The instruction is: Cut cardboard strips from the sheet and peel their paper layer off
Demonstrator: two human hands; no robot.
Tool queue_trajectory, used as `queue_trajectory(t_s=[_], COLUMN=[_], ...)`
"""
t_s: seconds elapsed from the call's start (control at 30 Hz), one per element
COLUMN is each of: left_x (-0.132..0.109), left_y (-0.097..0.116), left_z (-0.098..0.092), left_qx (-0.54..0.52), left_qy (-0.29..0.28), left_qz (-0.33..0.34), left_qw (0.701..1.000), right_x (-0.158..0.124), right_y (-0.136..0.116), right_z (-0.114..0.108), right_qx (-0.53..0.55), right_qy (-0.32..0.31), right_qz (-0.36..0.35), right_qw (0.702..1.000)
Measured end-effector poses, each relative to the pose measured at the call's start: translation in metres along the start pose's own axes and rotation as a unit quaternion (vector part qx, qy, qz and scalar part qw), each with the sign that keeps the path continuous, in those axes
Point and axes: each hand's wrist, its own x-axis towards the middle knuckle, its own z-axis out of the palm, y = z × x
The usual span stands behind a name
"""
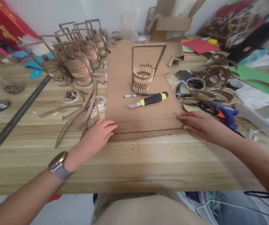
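A long, flat brown strip (146, 125) lies across the front of the cardboard sheet (120, 109). My left hand (101, 129) closes over its left end, thumb and fingers together. At the other end, my right hand (195, 125) pinches the strip between thumb and fingers. Behind it rest a utility knife (150, 100), blade out and pointing left, and a pen (136, 95). Farther back stands a small round basket (144, 78) of pale slats with a tall, square brown handle.
Several lidded baskets (80, 73) stand at the back left. Curled brown strips (218, 72), blue-handled pliers (180, 89) and a blue glue gun (225, 112) lie to the right. Patterned strips (87, 111) lie beside my left hand. A dark bar (17, 118) crosses the table's left side.
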Motion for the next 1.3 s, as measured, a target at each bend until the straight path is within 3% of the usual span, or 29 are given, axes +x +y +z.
queue_trajectory(t_s=[0.27,0.63,1.3], left_x=[0.004,0.001,0.002], left_y=[-0.011,-0.017,-0.019], left_z=[-0.006,-0.001,0.009], left_qx=[-0.044,-0.063,-0.003], left_qy=[-0.043,-0.027,0.041], left_qz=[0.029,0.043,0.12], left_qw=[0.998,0.997,0.992], right_x=[0.001,-0.004,-0.011], right_y=[0.001,-0.003,-0.009], right_z=[-0.01,-0.014,-0.018], right_qx=[0.017,0.039,0.078], right_qy=[-0.042,-0.051,-0.059], right_qz=[-0.003,0.011,0.046], right_qw=[0.999,0.998,0.994])
